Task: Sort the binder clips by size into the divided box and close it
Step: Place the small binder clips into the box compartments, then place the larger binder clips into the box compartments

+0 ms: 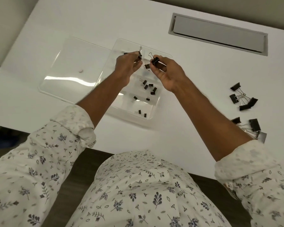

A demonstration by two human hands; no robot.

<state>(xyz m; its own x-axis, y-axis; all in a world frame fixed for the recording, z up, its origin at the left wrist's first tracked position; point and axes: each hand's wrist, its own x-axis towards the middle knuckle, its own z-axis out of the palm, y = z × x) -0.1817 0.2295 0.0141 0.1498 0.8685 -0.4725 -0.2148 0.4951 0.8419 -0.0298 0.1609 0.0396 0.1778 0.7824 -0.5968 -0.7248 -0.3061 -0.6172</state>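
A clear divided box (154, 112) lies open on the white table, its clear lid (69, 71) folded flat to the left. Several small black binder clips (148, 88) sit in its near and middle compartments. My left hand (128, 64) holds a black binder clip (25, 54) above the far part of the box, wire handles pointing up. Just to its right, my right hand (166, 71) pinches a medium black binder clip (155, 60). Another clip (147, 66) lies in the box between my hands.
Larger black binder clips lie loose on the table at the right, one group (243, 99) further back and another (252, 126) by my right sleeve. A grey cable hatch (218, 32) is set into the table at the back right. The table's near edge runs below the box.
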